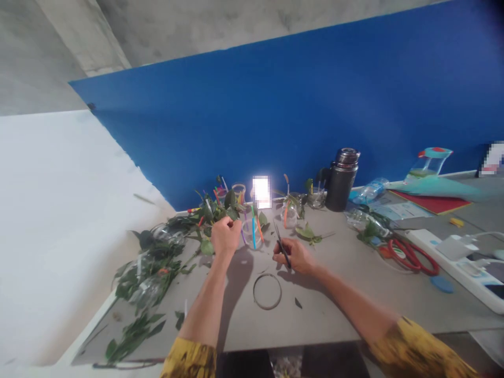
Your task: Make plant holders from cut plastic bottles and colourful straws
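Observation:
My right hand [295, 254] holds a pair of dark-handled scissors [280, 244] low over the table, blades pointing away from me. With its fingers curled together, my left hand [226, 236] is by the leafy cuttings; what it grips, if anything, is hidden. Between my hands and a little beyond stands a clear cup [248, 240] with colored straws [254, 231] in it. A leafy sprig [309, 234] lies to the right of the scissors. Nearer me, a thin coil of wire [267, 291] rests on the table.
Leafy cuttings [145, 278] and plastic pieces are heaped on the left. A dark thermos [342, 181] stands at the back. On the right are red-handled scissors [413, 256], a white power strip [457, 273] and a clear jug [429, 164]. A blue panel [275, 115] rises behind.

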The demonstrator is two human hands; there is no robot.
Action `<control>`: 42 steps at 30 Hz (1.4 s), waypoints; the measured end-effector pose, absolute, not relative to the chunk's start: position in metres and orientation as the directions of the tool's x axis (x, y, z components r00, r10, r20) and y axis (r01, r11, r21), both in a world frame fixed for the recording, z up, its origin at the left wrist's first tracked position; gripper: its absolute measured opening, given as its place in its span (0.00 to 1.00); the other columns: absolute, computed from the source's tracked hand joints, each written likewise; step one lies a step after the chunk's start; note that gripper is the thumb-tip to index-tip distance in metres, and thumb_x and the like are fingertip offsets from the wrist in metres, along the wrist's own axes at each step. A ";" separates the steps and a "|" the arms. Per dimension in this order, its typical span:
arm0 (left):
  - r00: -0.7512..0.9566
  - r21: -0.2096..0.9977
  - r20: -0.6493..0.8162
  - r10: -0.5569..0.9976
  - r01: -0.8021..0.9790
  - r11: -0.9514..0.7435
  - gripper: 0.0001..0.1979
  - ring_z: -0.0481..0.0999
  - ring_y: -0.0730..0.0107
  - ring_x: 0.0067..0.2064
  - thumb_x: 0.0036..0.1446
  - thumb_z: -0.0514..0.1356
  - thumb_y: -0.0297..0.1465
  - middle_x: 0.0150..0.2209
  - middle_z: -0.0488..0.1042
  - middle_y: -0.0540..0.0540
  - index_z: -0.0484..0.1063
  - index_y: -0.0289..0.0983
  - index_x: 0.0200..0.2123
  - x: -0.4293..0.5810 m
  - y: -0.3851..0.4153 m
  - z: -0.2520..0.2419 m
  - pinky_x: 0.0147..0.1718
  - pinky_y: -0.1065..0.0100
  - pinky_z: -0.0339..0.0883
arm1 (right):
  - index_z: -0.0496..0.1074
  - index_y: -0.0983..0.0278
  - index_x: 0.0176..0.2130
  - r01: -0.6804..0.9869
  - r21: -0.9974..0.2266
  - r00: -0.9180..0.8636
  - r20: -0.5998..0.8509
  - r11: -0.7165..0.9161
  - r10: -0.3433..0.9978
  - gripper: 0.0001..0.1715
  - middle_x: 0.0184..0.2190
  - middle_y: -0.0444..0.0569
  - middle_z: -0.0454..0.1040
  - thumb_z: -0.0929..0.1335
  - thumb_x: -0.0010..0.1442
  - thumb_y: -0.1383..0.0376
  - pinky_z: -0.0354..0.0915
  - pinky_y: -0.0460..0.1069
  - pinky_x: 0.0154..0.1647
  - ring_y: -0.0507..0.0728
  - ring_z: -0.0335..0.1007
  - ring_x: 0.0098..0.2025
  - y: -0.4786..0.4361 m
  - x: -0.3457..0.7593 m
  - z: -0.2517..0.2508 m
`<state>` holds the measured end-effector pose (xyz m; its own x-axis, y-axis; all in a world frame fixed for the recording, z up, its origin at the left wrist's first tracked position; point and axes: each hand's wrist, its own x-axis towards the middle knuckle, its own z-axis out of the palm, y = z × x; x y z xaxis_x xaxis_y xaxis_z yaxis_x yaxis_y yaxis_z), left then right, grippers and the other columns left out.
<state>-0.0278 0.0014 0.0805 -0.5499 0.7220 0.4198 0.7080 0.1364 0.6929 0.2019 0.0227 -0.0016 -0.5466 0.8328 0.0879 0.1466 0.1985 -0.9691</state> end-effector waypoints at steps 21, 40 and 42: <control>-0.425 0.645 0.343 0.838 0.755 0.118 0.18 0.65 0.67 0.25 0.55 0.59 0.42 0.18 0.67 0.50 0.64 0.41 0.17 -0.034 -0.012 0.075 0.30 0.66 0.54 | 0.74 0.63 0.32 0.167 -0.958 -0.552 0.107 0.235 0.827 0.08 0.24 0.42 0.72 0.73 0.51 0.62 0.60 0.46 0.27 0.51 0.65 0.26 0.025 0.202 -0.002; -0.108 0.212 -0.050 0.993 0.970 0.116 0.25 0.79 0.47 0.60 0.68 0.53 0.23 0.74 0.56 0.26 0.67 0.34 0.67 0.074 0.002 0.034 0.55 0.58 0.73 | 0.74 0.63 0.28 0.132 -0.951 -0.199 0.250 0.279 0.948 0.17 0.23 0.45 0.72 0.75 0.50 0.52 0.60 0.48 0.29 0.53 0.63 0.26 0.041 0.205 -0.004; -0.129 0.209 -0.078 0.989 0.967 0.143 0.24 0.79 0.44 0.59 0.65 0.55 0.22 0.74 0.53 0.22 0.70 0.29 0.63 0.079 0.016 0.034 0.54 0.56 0.73 | 0.75 0.64 0.28 0.122 -0.954 -0.169 0.251 0.273 0.953 0.18 0.23 0.46 0.72 0.75 0.50 0.51 0.61 0.49 0.29 0.54 0.63 0.26 0.043 0.206 -0.005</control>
<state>0.0790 0.0157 0.0339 -0.1294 0.9885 -0.0780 0.9675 0.1431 0.2087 0.2064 0.0433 -0.0051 -0.1687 0.9532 0.2507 0.1222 0.2727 -0.9543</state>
